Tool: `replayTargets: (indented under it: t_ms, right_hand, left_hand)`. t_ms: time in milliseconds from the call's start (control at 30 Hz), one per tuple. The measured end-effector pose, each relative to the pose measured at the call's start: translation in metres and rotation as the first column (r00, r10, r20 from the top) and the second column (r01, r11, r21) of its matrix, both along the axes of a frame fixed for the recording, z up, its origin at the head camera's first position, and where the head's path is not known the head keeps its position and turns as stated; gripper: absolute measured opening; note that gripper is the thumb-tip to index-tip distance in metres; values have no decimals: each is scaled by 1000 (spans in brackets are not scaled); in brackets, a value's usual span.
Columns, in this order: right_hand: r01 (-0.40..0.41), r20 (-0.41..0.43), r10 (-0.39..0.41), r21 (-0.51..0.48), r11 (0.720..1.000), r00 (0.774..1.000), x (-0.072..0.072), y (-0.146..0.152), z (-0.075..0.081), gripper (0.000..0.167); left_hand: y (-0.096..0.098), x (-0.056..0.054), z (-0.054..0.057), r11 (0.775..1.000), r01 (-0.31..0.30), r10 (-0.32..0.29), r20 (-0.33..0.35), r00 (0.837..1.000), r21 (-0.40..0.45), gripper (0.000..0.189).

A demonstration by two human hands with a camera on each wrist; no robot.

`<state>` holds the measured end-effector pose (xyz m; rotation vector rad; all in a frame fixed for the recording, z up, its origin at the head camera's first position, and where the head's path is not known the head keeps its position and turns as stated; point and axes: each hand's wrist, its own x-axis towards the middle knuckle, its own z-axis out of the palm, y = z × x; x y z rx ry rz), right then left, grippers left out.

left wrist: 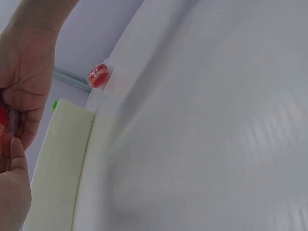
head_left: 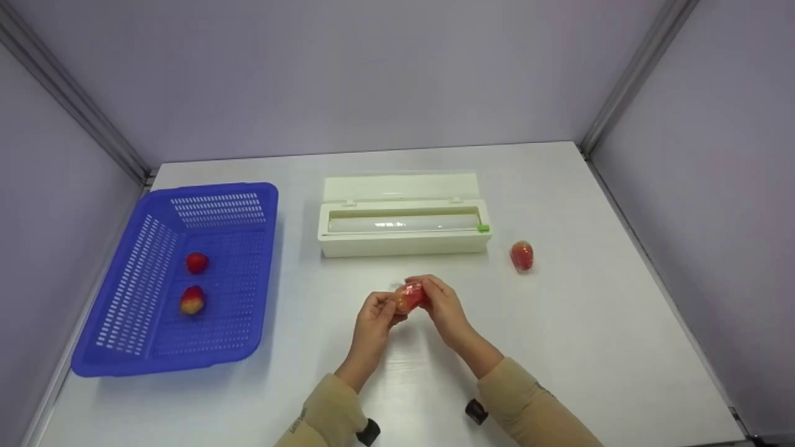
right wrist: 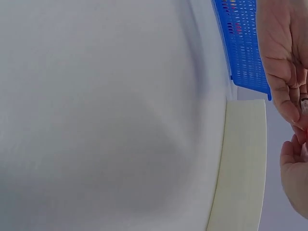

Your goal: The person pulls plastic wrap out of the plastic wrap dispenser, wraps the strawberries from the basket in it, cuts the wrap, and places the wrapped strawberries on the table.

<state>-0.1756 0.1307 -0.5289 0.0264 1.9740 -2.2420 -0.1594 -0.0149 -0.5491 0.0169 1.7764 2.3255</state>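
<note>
Both hands hold one red-and-yellow fruit (head_left: 409, 297) wrapped in shiny clear film, above the table in front of the dispenser. My left hand (head_left: 373, 325) pinches its yellowish left end with thumb and fingers. From the right, the fingers of my right hand (head_left: 445, 310) curl round the red end. In the left wrist view the red fruit (left wrist: 4, 120) shows only at the left edge, partly covered by the fingers. Just behind the hands stands a white cling film dispenser (head_left: 404, 245), lid raised, the film roll (head_left: 404, 223) visible inside.
A second film-wrapped red fruit (head_left: 522, 256) lies right of the dispenser. At the left, a blue plastic basket (head_left: 268, 273) holds a red fruit (head_left: 197, 262) and a red-and-yellow one (head_left: 192, 300). A green slider (head_left: 484, 228) sits at the dispenser's right end. Walls enclose the table's back and sides.
</note>
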Motion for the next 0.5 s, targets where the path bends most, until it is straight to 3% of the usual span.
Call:
replayTargets:
  t_ms: [233, 367, 500]
  right_hand:
    - [-3, -31, 4, 38, 999, 1000, 2, 1, -1, 38]
    - [-2, -48, 5, 74, 997, 999, 4, 2, 0, 36]
    - [13, -67, -1, 169, 986, 998, 10, 1, 11, 32]
  left_hand:
    - [3, 2, -4, 997, 64, -65, -25, 998, -43, 50]
    - [4, 5, -6, 986, 76, -88, -77, 993, -149, 56]
    - [5, 6, -6, 961, 63, -104, -140, 985, -269, 55]
